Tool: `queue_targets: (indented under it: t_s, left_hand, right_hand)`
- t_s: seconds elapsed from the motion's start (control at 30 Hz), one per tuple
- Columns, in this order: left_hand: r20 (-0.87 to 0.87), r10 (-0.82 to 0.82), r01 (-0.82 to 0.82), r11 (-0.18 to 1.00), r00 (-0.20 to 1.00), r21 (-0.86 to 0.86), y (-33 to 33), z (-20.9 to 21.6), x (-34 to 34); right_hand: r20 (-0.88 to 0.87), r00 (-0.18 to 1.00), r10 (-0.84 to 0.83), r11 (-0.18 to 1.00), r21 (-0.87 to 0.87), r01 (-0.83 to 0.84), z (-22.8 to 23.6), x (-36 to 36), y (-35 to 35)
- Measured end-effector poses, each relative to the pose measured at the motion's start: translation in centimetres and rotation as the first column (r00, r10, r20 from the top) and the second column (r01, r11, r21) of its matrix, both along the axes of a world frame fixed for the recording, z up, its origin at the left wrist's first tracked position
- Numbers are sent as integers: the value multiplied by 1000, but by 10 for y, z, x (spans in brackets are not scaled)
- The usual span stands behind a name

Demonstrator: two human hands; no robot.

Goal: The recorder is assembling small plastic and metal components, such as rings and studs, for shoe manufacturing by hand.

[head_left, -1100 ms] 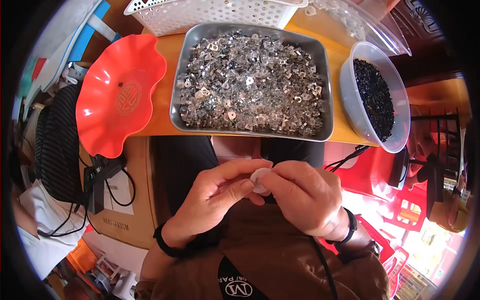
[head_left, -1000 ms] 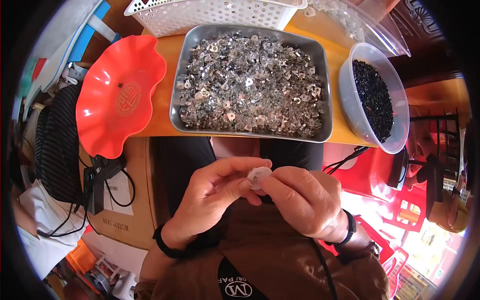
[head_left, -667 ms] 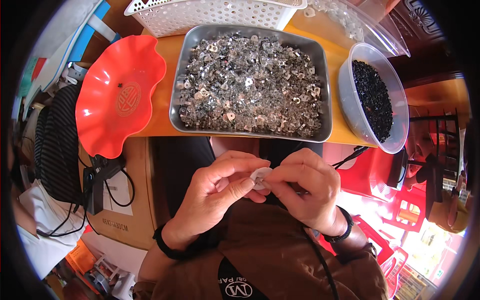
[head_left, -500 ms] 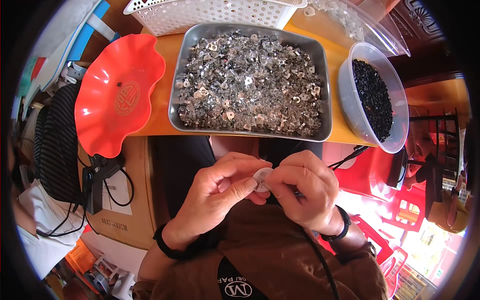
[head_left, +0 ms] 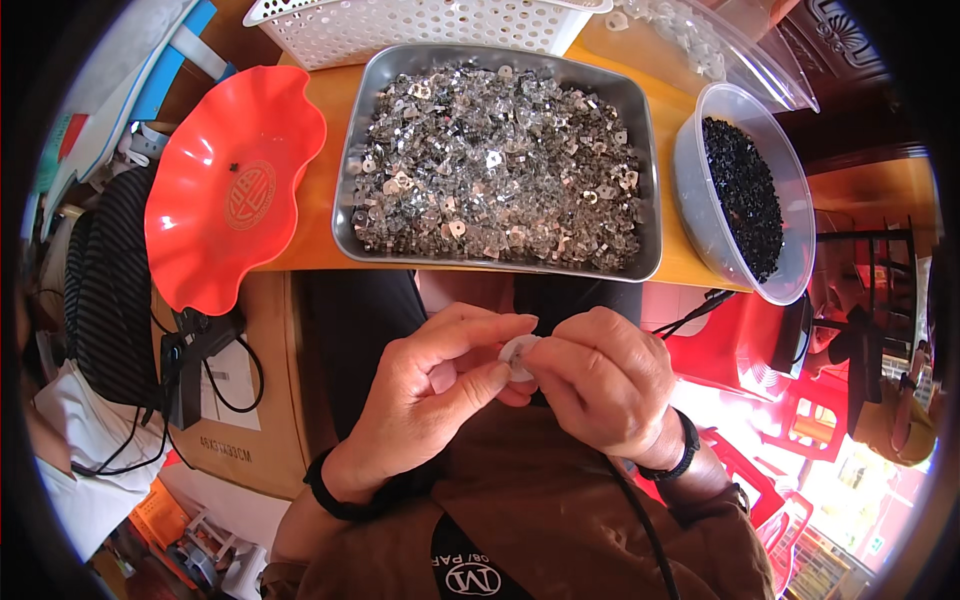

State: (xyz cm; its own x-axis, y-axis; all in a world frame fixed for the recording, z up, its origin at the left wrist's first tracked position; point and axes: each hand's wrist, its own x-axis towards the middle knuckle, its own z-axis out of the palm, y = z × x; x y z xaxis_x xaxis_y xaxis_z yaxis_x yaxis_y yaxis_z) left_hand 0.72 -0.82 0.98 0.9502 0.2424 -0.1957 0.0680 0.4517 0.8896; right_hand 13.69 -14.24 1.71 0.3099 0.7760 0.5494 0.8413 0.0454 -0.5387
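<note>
Over my lap, a small round white disc-shaped piece (head_left: 518, 358) is pinched between my two hands. My left hand (head_left: 430, 375) grips its left edge with thumb and fingers. At its right side, the bent fingers of my right hand (head_left: 610, 380) press together on the disc; whether they also hold a tinier part is hidden. Just beyond the hands, a metal tray (head_left: 345, 225) is heaped with small clear and shiny metal pieces (head_left: 500, 165). Right of it stands a clear plastic tub (head_left: 690, 165) of small black pieces (head_left: 745, 200).
A red wavy-edged plate (head_left: 200, 230) with one tiny dark piece lies at the table's left. Behind the tray are a white perforated basket (head_left: 430, 30) and a clear container (head_left: 740, 50). A cardboard box (head_left: 250, 430) with cables is at lower left; red plastic chairs (head_left: 810, 420) stand at right.
The disc has tilted a little and shifted slightly left, with the right fingers now covering more of its right side. Both hands stay over my lap.
</note>
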Motion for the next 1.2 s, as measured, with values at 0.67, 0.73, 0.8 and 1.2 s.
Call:
queue_targets:
  t_s: [0.67, 0.73, 0.8, 1.2]
  left_hand:
    - [86, 285, -295, 944, 955, 144, -11, -3, 4]
    - [110, 284, -301, 935, 952, 186, -10, -9, 1]
    - [133, 282, -307, 924, 950, 228, -10, -11, 1]
    - [75, 324, -332, 933, 943, 139, -11, -8, 0]
  right_hand:
    - [-175, 982, 70, 997, 40, -63, -18, -9, 0]
    - [-47, 997, 59, 998, 2, -59, -18, -12, -1]
    - [83, 995, 51, 998, -33, -49, -16, -12, -2]
    - [-473, 878, -67, 993, -114, 15, -3, 6, -3]
